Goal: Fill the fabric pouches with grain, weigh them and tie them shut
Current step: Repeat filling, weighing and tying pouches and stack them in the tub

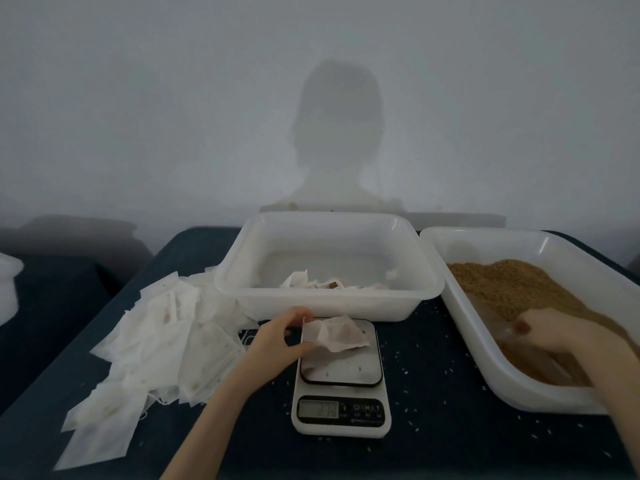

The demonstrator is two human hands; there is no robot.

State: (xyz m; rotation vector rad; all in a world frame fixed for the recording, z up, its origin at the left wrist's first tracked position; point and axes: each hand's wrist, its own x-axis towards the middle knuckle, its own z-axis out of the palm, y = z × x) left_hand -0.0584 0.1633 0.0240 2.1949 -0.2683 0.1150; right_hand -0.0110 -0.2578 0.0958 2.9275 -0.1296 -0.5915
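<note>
behind everything stood a plain pale wall (pixel 138 98) carrying the shadow of a head and shoulders, and below it a dark blue table (pixel 433 455) speckled with stray grains. at the back centre sat a white plastic tub (pixel 329 299), shallow and mostly bare, with a few crumpled pouches (pixel 311 283) lying along its near wall, at least one showing brown grain. touching its right side was a second white tub (pixel 485 368), angled toward the camera and holding a sloping heap of brown grain (pixel 512 289). a loose pile of flat, unfilled fabric pouches (pixel 152 344) spread over the table to the left of the centre tub. just in front of that tub stood a small digital scale (pixel 341 393), its display lit but unreadable. a partly filled pouch (pixel 334 334) lay on the back of the scale's platform, grain showing dimly through the cloth. the left hand (pixel 277 337) pinched that pouch's open left edge between thumb and fingers, a narrow grip. the right hand (pixel 550 332) was down in the grain tub, blurred, its fingers curled around what looked like a clear scoop (pixel 502 327), though the blur left that uncertain.
</note>
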